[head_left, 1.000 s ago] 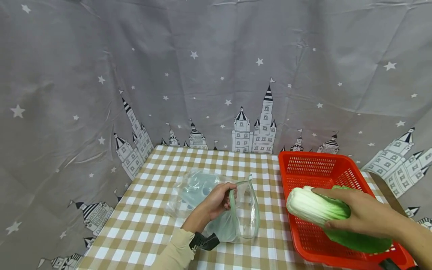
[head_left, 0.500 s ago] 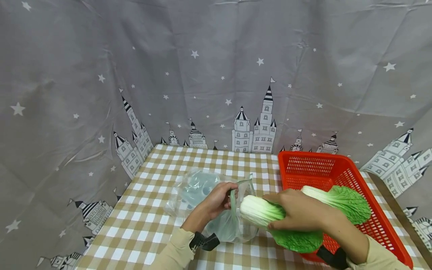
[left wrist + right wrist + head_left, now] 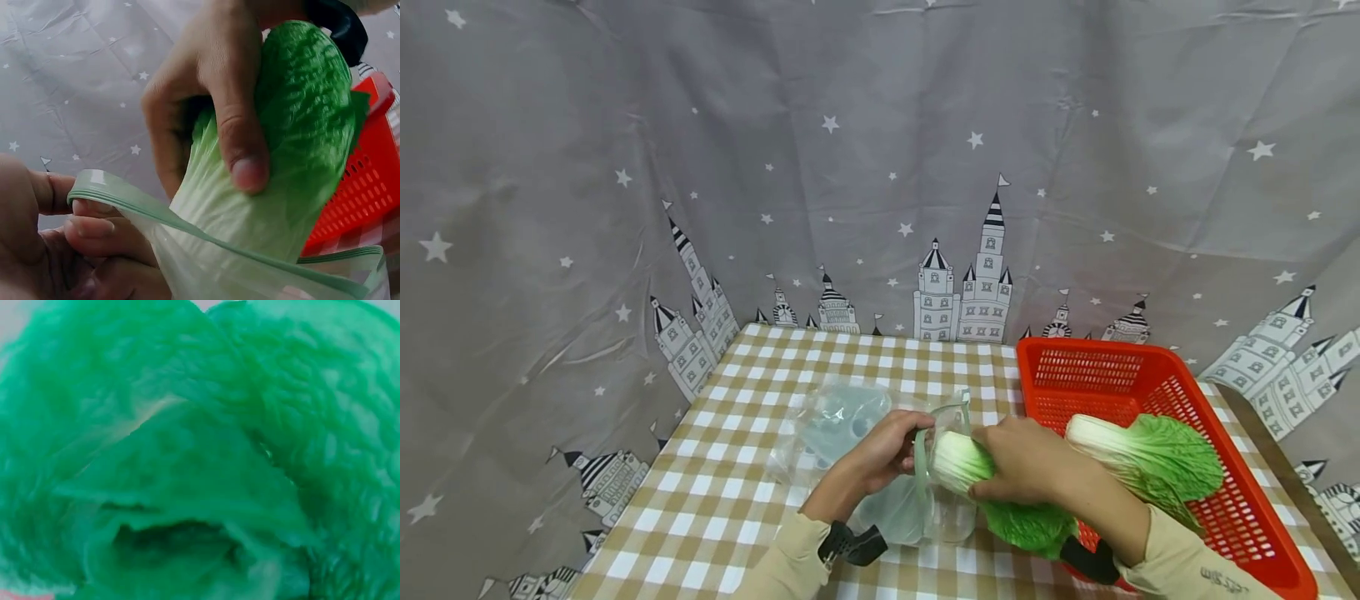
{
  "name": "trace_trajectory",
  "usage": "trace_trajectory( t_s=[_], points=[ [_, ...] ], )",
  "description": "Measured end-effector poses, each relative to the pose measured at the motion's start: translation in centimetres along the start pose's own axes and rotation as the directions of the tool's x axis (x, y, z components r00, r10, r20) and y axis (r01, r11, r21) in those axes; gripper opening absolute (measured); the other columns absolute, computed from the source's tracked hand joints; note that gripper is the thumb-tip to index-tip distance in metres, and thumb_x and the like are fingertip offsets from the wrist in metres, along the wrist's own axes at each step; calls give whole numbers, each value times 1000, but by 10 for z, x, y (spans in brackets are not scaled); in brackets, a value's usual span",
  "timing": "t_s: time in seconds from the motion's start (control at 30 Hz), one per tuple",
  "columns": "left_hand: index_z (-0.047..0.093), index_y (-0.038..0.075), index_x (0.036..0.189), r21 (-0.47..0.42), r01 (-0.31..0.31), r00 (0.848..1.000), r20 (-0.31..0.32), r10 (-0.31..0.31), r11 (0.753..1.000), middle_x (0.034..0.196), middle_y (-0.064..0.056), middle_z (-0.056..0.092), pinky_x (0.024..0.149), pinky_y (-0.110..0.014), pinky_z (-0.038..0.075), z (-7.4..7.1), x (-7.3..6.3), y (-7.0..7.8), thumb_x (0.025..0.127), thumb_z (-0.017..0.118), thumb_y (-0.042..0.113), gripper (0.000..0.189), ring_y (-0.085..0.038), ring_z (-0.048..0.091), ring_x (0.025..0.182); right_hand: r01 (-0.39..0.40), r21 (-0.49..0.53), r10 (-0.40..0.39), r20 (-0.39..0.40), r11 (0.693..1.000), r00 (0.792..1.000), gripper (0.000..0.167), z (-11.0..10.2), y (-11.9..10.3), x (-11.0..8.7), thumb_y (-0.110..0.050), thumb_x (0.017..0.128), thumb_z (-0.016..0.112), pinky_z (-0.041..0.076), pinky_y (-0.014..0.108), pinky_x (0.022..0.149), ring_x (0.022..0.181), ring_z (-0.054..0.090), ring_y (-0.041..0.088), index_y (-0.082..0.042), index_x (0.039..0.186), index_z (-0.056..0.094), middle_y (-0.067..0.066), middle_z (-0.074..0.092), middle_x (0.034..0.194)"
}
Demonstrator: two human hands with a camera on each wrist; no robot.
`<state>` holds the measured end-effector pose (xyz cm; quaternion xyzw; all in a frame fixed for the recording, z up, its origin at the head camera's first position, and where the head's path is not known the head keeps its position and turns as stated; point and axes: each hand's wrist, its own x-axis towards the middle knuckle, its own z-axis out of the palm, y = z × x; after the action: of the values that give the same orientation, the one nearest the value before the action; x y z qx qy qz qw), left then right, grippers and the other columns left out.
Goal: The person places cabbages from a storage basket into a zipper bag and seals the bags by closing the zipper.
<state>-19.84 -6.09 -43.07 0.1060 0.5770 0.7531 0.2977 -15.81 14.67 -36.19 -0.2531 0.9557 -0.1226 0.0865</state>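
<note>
My right hand (image 3: 1026, 462) grips a Chinese cabbage (image 3: 958, 467) around its middle, its white base pointing left and its green leaves (image 3: 187, 456) trailing right, filling the right wrist view. My left hand (image 3: 887, 450) pinches the green-edged rim of a clear zip bag (image 3: 953, 521), thumb and fingers on either side of the edge. In the left wrist view the white base of the cabbage (image 3: 231, 219) is inside the bag mouth (image 3: 169, 219), behind its near wall. Several left fingertips (image 3: 94, 228) show there under the rim.
A red perforated basket (image 3: 1097, 354) stands at the right with a second Chinese cabbage (image 3: 1150, 454) inside. Other clear bags with pale green parts (image 3: 842, 417) lie flat on the checkered tablecloth (image 3: 715, 492). A grey curtain (image 3: 850, 167) hangs behind the table.
My right hand has carried the cabbage left from above the basket to the bag, its base now in the mouth. The left hand has stayed at the rim.
</note>
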Motion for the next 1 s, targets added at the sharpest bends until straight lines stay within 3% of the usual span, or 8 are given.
trace_trajectory(
  t_s=[0.17, 0.37, 0.53, 0.8, 0.9, 1.0],
  points=[
    [58, 10, 77, -33, -21, 998, 61, 23, 999, 54, 7, 44, 43, -18, 30, 3, -2, 3, 99, 44, 18, 27, -2, 32, 39, -58, 111, 63, -38, 992, 997, 41, 9, -1, 9, -46, 69, 85, 41, 33, 53, 59, 48, 14, -14, 79, 61, -6, 51, 64],
    [51, 11, 74, -78, -9, 989, 145, 20, 997, 59, 7, 46, 45, -16, 35, 11, -3, 4, 99, 41, 14, 27, -1, 33, 41, -75, 188, 99, -118, 979, 988, 38, 27, -3, 17, -49, 72, 82, 37, 31, 51, 56, 45, 12, -18, 71, 60, -8, 48, 58],
    [48, 9, 75, -100, 6, 988, 154, 10, 995, 62, 5, 45, 44, -15, 30, 16, -3, 2, 99, 41, 13, 25, -1, 33, 44, -70, 245, 117, -182, 967, 976, 34, 44, -6, 22, -44, 71, 83, 41, 29, 49, 56, 48, 12, -16, 78, 64, -8, 52, 60],
    [49, 10, 73, -108, 0, 984, 177, 19, 994, 62, 6, 45, 41, -15, 27, 18, -4, 0, 99, 41, 13, 27, 0, 31, 44, -46, 279, 117, -244, 959, 963, 15, 73, -6, 25, -20, 72, 74, 39, 28, 47, 53, 45, 11, -18, 72, 59, -5, 48, 59],
    [49, 10, 72, -103, -18, 984, 175, 35, 995, 61, 6, 46, 41, -15, 27, 16, -5, 0, 99, 40, 12, 28, 0, 30, 43, -40, 299, 112, -229, 953, 967, 9, 74, -2, 21, -23, 80, 70, 41, 31, 52, 59, 47, 12, -16, 81, 65, -3, 52, 66],
    [52, 11, 71, -85, -54, 985, 160, 67, 995, 58, 7, 47, 42, -16, 28, 11, -7, 3, 99, 40, 13, 30, 0, 30, 40, -68, 388, 159, -207, 919, 965, 23, 66, 4, 17, -28, 95, 61, 41, 32, 56, 61, 48, 13, -14, 77, 66, -2, 52, 66]
  ],
)
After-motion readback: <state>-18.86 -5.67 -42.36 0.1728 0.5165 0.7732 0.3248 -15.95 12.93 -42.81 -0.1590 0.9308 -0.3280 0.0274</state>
